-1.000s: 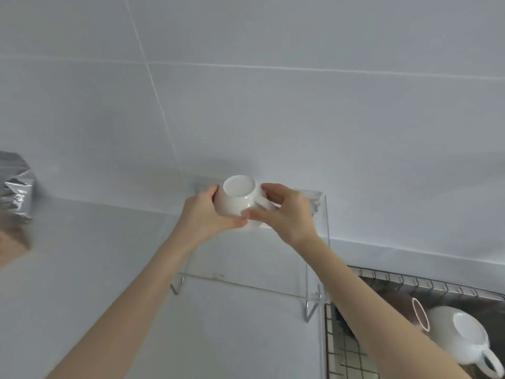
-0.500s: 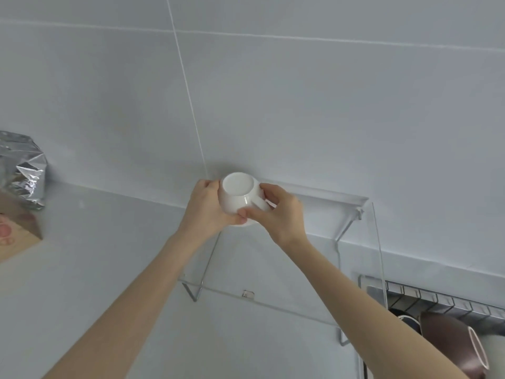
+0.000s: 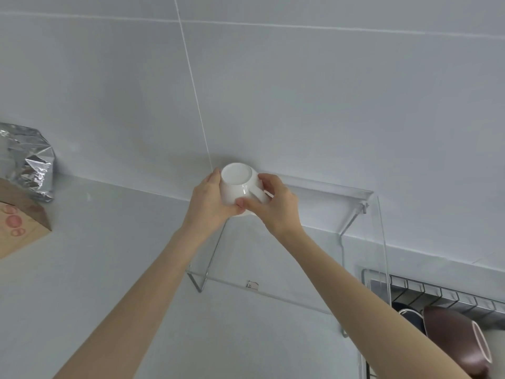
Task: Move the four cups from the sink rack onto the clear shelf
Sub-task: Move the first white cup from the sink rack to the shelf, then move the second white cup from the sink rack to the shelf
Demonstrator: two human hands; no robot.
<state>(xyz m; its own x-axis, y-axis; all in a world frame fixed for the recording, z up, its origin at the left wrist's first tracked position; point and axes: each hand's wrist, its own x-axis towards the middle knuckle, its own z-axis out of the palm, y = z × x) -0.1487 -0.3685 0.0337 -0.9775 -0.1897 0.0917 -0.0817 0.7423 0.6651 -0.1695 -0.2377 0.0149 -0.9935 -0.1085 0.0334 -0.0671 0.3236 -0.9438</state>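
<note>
Above the clear shelf, left hand and right hand clasp the white cup.

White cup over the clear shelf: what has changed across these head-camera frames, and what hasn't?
Little changed. The white cup, upside down, has edged toward the back left corner of the clear shelf; mostly the view swung left, showing more of the foil bag. Both hands, left and right, keep their grip. The brown cup stays in the sink rack.
</note>
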